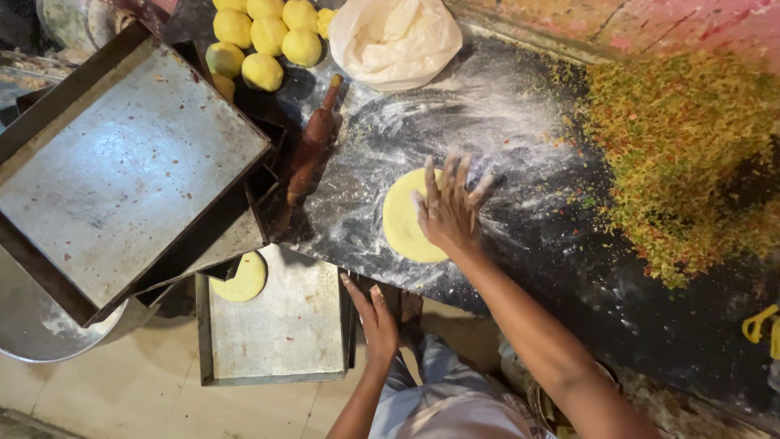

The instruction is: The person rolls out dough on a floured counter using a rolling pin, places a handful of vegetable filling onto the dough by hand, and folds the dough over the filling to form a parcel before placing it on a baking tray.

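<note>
Floured dark counter point(520, 106), tiled floor below.
Right hand point(447, 213) open, pressing dough disc point(402, 219); left hand point(375, 317) open beside tray point(284, 333).

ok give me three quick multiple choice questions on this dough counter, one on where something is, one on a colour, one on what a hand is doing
1. Where does the rolling pin lie?
A. On the floured counter, between the stacked trays and the dough disc
B. In the tray by the floor
C. On the chopped mix

2. What colour are the dough balls?
A. White
B. Yellow
C. Brown

3. What is the right hand doing?
A. Gripping the pin
B. Lifting a tray
C. Lying flat on the dough disc, fingers spread

Answers: 1 A, the pin rests beside the stacked trays. 2 B, all look yellow. 3 C, the palm covers the disc's right side.
</note>
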